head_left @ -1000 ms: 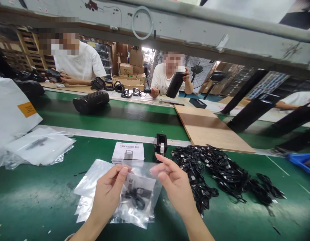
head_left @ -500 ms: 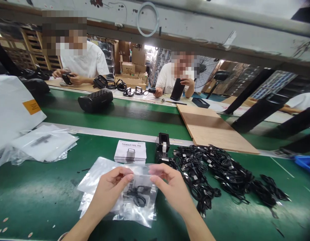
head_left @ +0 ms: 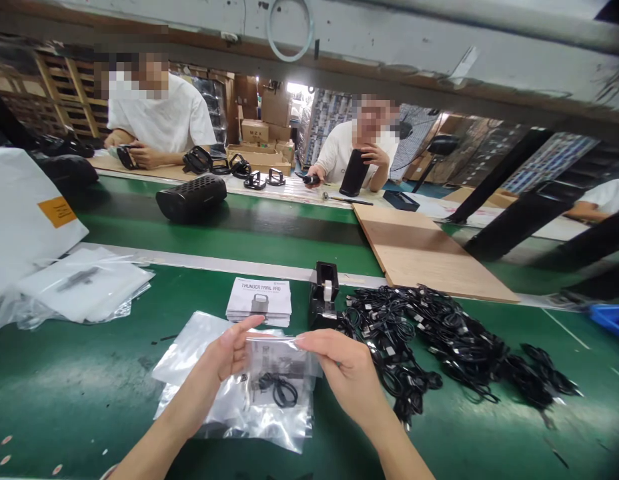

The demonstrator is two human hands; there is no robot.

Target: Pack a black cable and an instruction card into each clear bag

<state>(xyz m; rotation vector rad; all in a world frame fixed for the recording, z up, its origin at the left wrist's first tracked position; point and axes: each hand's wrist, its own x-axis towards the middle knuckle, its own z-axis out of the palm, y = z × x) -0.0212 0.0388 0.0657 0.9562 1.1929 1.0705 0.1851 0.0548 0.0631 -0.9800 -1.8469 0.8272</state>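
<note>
A clear plastic bag [head_left: 277,417] holds a coiled black cable [head_left: 284,393] and a printed leaflet. My right hand [head_left: 347,370] pinches the bag's top edge near its right corner. At the bag's upper left is my left hand [head_left: 222,357], with its fingers apart and the index finger stretched out; some fingertips are hidden behind the plastic. More plastic bags [head_left: 189,347] lie beneath on the green table. Just beyond my hands sits a stack of manuals [head_left: 259,300] marked "THUNDERTRAIL PRO". A black tape dispenser [head_left: 323,297] stands to their right.
Bundled black cables [head_left: 424,340] spread over the right side of the table [head_left: 89,393]. Bagged items [head_left: 84,283] and a white sack [head_left: 29,207] lie left. Across the belt [head_left: 279,230] are a black speaker [head_left: 192,199], a wooden board [head_left: 429,250] and co-workers. A blue bin [head_left: 609,321] is far right.
My left hand has loosened its pinch on the bag's top edge, its index finger now stretched out. My right fingers have closed on the top edge.
</note>
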